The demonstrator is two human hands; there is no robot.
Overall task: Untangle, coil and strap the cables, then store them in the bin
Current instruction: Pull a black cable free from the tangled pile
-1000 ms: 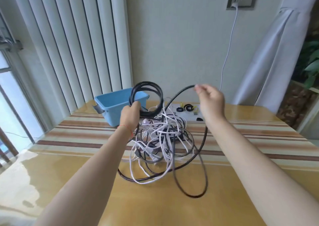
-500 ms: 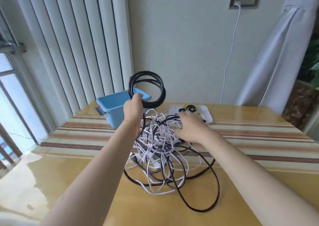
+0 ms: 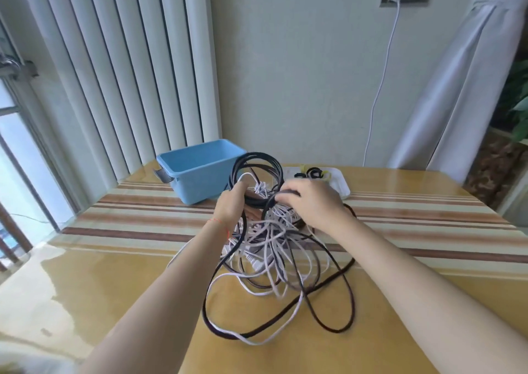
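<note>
My left hand (image 3: 231,206) grips a coil of black cable (image 3: 258,162) that stands upright above the table. My right hand (image 3: 313,202) pinches the same black cable just right of the coil, close to my left hand. Below both hands lies a tangle of white and black cables (image 3: 274,253), with long black loops trailing toward the near edge. A blue bin (image 3: 200,165) stands behind my left hand, with nothing visible inside it. A white tray (image 3: 340,181) behind my right hand holds black and yellow strap rings (image 3: 313,172).
The striped table (image 3: 428,216) runs to a wall at the back. A white cord (image 3: 380,88) hangs from a wall socket. Vertical blinds (image 3: 114,73) stand at the left, a curtain at the right.
My right hand went down to the tangle, then came back up to the coil with a length of black cable. The left hand and coil have sunk a little lower.
</note>
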